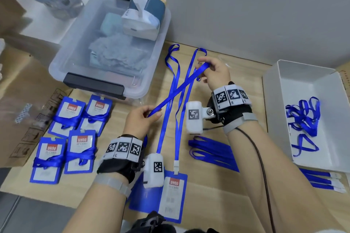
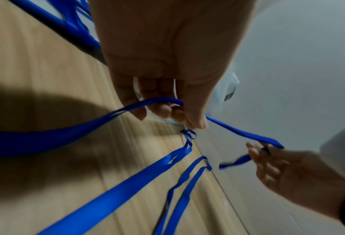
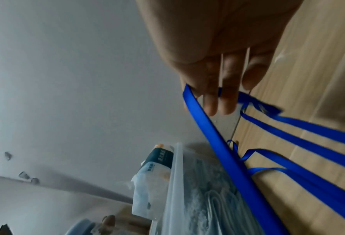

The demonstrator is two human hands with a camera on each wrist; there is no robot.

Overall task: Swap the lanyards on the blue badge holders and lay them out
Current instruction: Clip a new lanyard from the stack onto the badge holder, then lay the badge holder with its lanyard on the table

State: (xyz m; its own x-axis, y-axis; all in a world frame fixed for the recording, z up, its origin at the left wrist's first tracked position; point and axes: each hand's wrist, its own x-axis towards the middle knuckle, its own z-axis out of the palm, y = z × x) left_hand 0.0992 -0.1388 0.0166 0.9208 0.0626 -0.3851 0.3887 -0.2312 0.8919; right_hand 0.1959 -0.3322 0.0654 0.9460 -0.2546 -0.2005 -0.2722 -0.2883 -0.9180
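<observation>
A loose blue lanyard (image 1: 178, 91) is stretched slantwise above the table between both hands. My left hand (image 1: 151, 114) pinches its near part, also seen in the left wrist view, where that hand (image 2: 175, 111) grips the strap (image 2: 99, 120). My right hand (image 1: 203, 67) pinches the far part; its fingers (image 3: 214, 101) curl on the strap (image 3: 208, 127). Two blue badge holders lie by the front edge: one (image 1: 173, 195) in full view, one (image 1: 138, 196) partly under my left wrist. Their attached lanyards (image 1: 178, 119) run straight toward the wall.
Several badge holders wrapped in lanyards (image 1: 68, 115) lie at the left. A clear lidded box (image 1: 106, 49) with a tissue pack stands behind them. Folded lanyards (image 1: 214, 151) lie at centre right. A white tray (image 1: 274, 100) with tangled lanyards (image 1: 303, 119) sits at the right.
</observation>
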